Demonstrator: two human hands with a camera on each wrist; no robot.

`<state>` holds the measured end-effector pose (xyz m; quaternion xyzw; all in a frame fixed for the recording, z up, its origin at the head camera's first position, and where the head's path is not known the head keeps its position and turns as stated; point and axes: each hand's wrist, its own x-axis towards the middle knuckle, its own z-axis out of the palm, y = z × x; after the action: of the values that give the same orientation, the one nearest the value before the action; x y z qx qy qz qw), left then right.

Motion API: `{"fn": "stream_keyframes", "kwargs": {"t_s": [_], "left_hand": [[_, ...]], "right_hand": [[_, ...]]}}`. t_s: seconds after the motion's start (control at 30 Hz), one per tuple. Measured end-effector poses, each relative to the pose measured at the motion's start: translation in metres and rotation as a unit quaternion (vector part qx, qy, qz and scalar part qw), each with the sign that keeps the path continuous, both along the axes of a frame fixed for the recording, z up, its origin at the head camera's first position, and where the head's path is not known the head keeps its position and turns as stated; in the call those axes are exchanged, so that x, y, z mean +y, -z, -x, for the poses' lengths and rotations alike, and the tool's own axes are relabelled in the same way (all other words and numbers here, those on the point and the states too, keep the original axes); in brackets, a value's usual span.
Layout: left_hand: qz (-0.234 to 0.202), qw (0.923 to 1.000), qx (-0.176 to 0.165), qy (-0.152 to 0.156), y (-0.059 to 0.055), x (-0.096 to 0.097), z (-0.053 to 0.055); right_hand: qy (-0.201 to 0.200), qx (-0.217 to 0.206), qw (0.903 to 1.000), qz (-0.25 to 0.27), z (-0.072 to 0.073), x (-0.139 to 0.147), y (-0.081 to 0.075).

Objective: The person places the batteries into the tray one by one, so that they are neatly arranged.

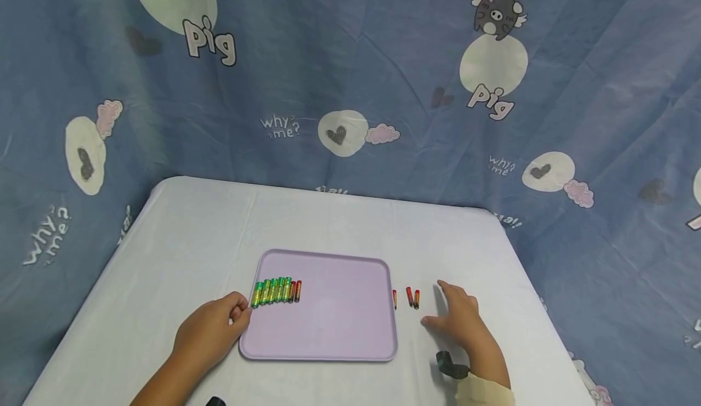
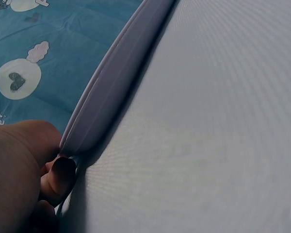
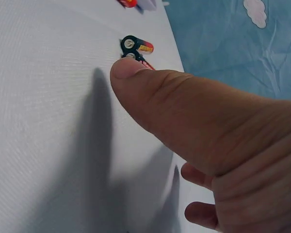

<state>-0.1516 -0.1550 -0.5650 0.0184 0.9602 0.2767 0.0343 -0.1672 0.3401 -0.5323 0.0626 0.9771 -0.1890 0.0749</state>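
A lilac tray (image 1: 339, 327) lies on the white table. Along its left side is a row of several green-and-yellow batteries (image 1: 266, 292), followed by two red batteries (image 1: 298, 291). My left hand (image 1: 210, 330) grips the tray's left edge, its fingers curled at the rim (image 2: 94, 94) in the left wrist view. To the right of the tray are a pair of red-and-black batteries (image 1: 417, 299) and a single red battery (image 1: 395, 299) close by the tray's edge. My right hand (image 1: 460, 318) hovers just right of the pair, thumb and fingers spread, holding nothing. Its thumb partly covers the batteries (image 3: 144, 46) in the right wrist view.
A white cloth covers the table (image 1: 219, 229). Behind it hangs a blue curtain (image 1: 350, 65) printed with pigs and clouds. A black strap piece (image 1: 451, 366) sits at my right wrist, beside a pale yellow sleeve (image 1: 484, 391).
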Motion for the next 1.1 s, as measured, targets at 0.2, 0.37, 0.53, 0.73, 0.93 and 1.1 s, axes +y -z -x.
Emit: {"fn": "stream_keyframes", "kwargs": {"t_s": [0.2,0.37,0.53,0.73,0.93,1.1], "left_hand": [[0.002,1.0,-0.001,0.0,0.0,0.0,0.001],[0.001,1.0,0.001,-0.001,0.002,0.001,0.001],[0.0,1.0,0.002,0.0,0.001,0.0,0.001],[0.002,1.0,0.003,0.0,0.0,0.0,0.001],[0.0,1.0,-0.002,0.001,0.0,0.0,0.001],[0.0,1.0,-0.002,0.0,0.002,0.0,0.001]], "right_hand": [[0.012,-0.007,0.9999,0.003,0.0,-0.003,0.004],[0.012,0.001,0.9999,0.007,0.0,-0.004,0.006],[0.012,-0.001,0.9997,0.019,0.001,-0.005,0.008],[-0.001,0.009,0.9995,0.031,0.004,-0.006,0.012],[-0.016,0.023,0.9988,0.039,0.007,-0.011,0.015],[-0.032,0.032,0.9981,0.043,0.008,-0.015,0.017]]}}
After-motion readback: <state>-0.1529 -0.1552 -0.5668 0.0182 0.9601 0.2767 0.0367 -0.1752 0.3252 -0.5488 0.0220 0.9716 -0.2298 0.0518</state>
